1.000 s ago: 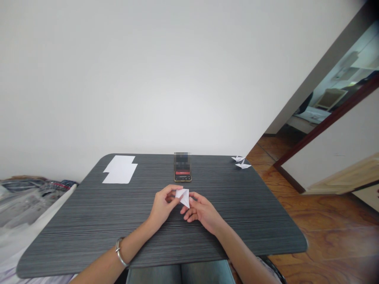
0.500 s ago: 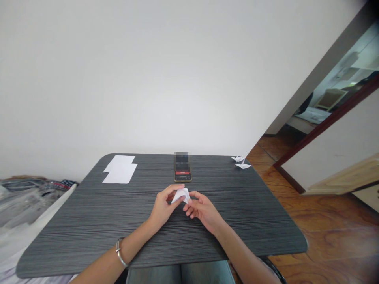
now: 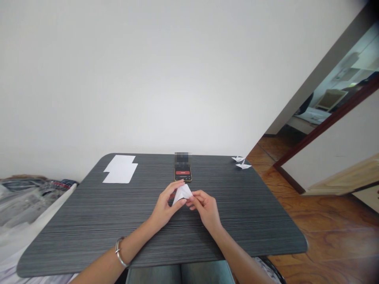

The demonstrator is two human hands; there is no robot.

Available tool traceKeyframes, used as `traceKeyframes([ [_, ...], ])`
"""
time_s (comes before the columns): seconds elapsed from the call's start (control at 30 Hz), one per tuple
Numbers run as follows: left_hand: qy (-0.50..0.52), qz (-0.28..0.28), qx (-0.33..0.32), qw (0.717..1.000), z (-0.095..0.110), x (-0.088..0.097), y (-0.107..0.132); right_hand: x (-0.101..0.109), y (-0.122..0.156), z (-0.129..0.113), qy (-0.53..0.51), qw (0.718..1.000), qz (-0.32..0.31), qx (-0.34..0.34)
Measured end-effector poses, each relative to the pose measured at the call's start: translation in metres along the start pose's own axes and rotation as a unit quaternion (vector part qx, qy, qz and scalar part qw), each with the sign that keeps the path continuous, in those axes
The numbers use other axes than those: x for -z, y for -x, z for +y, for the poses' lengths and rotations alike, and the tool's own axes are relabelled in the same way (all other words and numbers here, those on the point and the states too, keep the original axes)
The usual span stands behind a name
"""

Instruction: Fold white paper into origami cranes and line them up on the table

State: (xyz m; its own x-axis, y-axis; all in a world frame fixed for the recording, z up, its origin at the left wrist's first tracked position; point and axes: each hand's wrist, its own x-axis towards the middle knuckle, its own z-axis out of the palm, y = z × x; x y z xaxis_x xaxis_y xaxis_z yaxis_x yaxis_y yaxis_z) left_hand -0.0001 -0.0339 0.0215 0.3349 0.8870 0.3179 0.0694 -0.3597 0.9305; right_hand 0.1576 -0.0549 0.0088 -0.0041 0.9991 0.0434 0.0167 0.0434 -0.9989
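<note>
Between my two hands is a small piece of folded white paper (image 3: pixel 183 191), held just above the table. My left hand (image 3: pixel 166 202) grips its left side, thumb along the lower edge and fingers at the top. The fingertips of my right hand (image 3: pixel 207 207) pinch its lower right corner. Some of the paper is hidden behind the left fingers. Just beyond it a phone (image 3: pixel 182 173) with a lit screen lies on the table.
The dark, wood-grained table (image 3: pixel 89 221) meets a white wall. White paper sheets (image 3: pixel 121 169) lie at the back left. Two folded paper cranes (image 3: pixel 243 166) rest at the back right corner. Plastic-wrapped items (image 3: pixel 32 205) are heaped left of the table; a doorway opens on the right.
The folded paper has turned and risen slightly, with a flatter face now toward me. My right hand's fingers have closed in on its right corner.
</note>
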Motion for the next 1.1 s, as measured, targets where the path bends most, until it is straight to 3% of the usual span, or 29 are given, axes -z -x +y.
traceKeyframes([
  [0.2,0.03,0.011,0.02,0.999,-0.002,0.001,-0.001,0.0,0.001,0.001,0.047,0.998,0.007,0.038],
  [0.47,-0.015,0.021,0.047,0.999,-0.01,0.001,0.0,0.002,0.001,0.003,0.086,0.994,0.007,0.067],
  [0.67,-0.071,0.026,0.034,0.997,-0.009,0.002,0.0,0.003,0.003,0.008,0.151,0.986,0.002,0.07],
  [1.1,-0.034,0.001,0.019,0.999,-0.007,0.006,0.0,0.003,0.004,0.012,0.163,0.982,-0.001,0.095],
])
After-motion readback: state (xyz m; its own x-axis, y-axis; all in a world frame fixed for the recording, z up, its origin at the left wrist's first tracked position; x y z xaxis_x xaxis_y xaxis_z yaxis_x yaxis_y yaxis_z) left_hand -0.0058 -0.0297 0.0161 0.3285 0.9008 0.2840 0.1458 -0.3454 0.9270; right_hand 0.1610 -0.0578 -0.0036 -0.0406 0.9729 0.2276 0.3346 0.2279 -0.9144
